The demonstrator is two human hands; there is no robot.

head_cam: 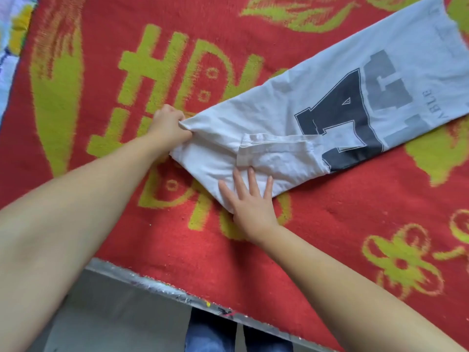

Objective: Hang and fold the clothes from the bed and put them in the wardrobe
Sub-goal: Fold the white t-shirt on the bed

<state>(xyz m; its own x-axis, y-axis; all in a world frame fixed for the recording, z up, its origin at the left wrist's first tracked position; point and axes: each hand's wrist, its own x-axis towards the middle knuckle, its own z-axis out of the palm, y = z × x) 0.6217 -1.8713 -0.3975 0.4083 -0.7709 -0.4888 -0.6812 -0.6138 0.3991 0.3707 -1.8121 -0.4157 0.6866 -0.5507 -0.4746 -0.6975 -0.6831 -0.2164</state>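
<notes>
A red blanket (pixel 330 224) with yellow-green letters and flowers covers the bed and fills most of the view; its near edge ends at a pale, paint-flecked bed edge (pixel 157 283), below which grey floor and the person's blue trouser legs show. On the blanket lies the one garment in view, a white shirt (pixel 291 128) with large dark block letters, already folded lengthwise into a long narrow band that runs from near the middle of the blanket up toward the far right corner. A sleeve (pixel 274 143) is turned in and lies flat across the near end of that band. The left hand (pixel 170 125) grips the near corner of the shirt, fingers curled tight round a bunched bit of cloth. The right hand (pixel 251 199) lies flat on the near edge, fingers straight and spread, pressing the cloth down and holding nothing. By the look of it the side folds are done and the cross fold, bringing the near end up over the rest, has not yet been made. After that the shirt must go to the wardrobe, which is out of sight, as are any hangers or other clothes, so how much of the whole job remains cannot be told.
</notes>
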